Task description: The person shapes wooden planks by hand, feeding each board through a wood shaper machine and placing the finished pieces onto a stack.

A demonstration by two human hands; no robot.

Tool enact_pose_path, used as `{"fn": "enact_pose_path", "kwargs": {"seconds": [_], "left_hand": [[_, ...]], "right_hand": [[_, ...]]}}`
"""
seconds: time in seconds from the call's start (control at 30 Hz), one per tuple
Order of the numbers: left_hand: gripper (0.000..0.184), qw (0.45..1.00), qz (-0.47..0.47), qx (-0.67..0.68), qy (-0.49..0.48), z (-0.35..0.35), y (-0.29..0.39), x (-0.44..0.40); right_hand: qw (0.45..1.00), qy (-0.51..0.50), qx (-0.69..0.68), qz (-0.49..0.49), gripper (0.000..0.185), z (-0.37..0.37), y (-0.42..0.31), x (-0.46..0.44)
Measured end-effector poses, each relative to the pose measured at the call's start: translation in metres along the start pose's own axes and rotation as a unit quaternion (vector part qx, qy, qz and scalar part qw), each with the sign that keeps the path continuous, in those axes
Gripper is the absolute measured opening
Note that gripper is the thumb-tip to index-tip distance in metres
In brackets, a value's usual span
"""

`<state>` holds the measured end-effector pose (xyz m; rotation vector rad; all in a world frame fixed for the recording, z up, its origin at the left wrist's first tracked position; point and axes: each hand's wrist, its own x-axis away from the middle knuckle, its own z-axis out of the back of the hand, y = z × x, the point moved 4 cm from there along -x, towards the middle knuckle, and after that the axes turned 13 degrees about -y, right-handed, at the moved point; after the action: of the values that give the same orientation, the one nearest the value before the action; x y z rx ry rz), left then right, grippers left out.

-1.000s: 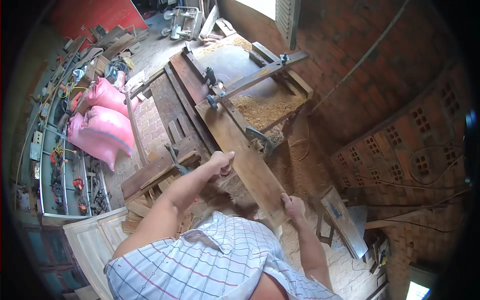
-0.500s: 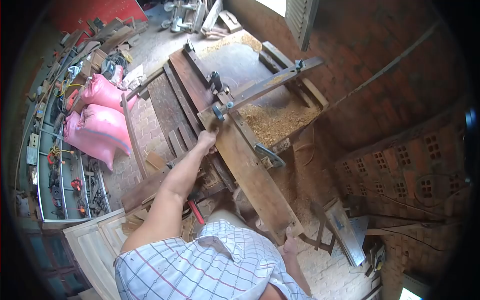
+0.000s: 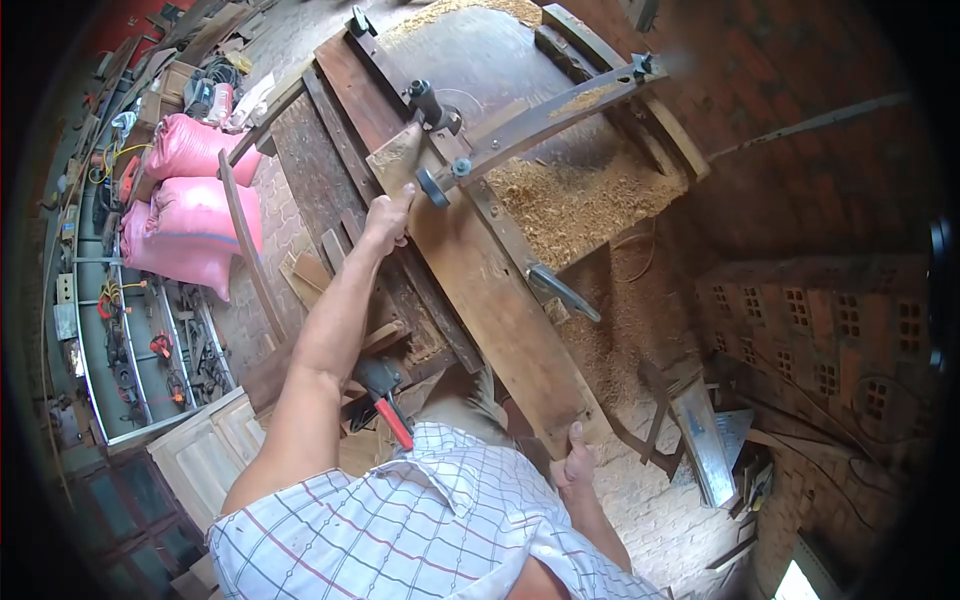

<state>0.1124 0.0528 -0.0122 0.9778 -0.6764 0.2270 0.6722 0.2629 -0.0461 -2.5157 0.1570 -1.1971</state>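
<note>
Long flat brown wooden board (image 3: pixel 505 315): slanting from grey tabletop (image 3: pixel 480 70) toward person, far part near dark round wheel (image 3: pixel 432 188). Left hand (image 3: pixel 388 220): curled at board's left edge, near wheel; whether grip clamps, cannot tell. Right hand (image 3: pixel 573 466): grip clamped on near end, thumb on top. Pale-brown wood shavings (image 3: pixel 560 212): heaped right of board.

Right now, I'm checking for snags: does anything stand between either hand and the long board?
Nothing visible does: the right hand grips the near end of the long board, and the left hand is at its left edge, near a dark wheel.
</note>
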Motion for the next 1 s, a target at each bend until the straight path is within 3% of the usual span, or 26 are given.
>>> {"fn": "enact_pose_path", "kwargs": {"seconds": [0.37, 0.47, 0.63, 0.73, 0.9, 1.0], "left_hand": [[0.064, 1.000, 0.001, 0.001, -0.005, 0.054, 0.022, -0.066], [0.066, 0.999, -0.012, -0.034, -0.010, 0.072, 0.031, -0.083], [0.068, 0.999, -0.007, -0.042, 0.014, 0.102, 0.048, -0.122], [0.066, 0.998, 0.020, -0.060, 0.024, 0.121, 0.056, -0.143], [0.067, 0.999, 0.006, -0.009, 0.034, 0.134, 0.062, -0.177], [0.069, 0.988, 0.013, -0.064, 0.138, 0.115, 0.056, -0.164]], "right_hand": [[0.999, -0.028, 0.037, -0.018, 0.053, -0.103, 0.003, -0.040], [1.000, 0.002, 0.016, -0.019, 0.044, -0.129, 0.005, -0.051], [0.999, 0.009, 0.019, -0.026, 0.044, -0.170, 0.015, -0.080], [0.999, -0.016, 0.022, -0.024, 0.054, -0.184, 0.026, -0.099], [0.999, -0.003, 0.014, -0.050, 0.049, -0.208, 0.037, -0.126], [1.000, 0.005, 0.011, -0.026, 0.048, -0.214, 0.039, -0.129]]}}
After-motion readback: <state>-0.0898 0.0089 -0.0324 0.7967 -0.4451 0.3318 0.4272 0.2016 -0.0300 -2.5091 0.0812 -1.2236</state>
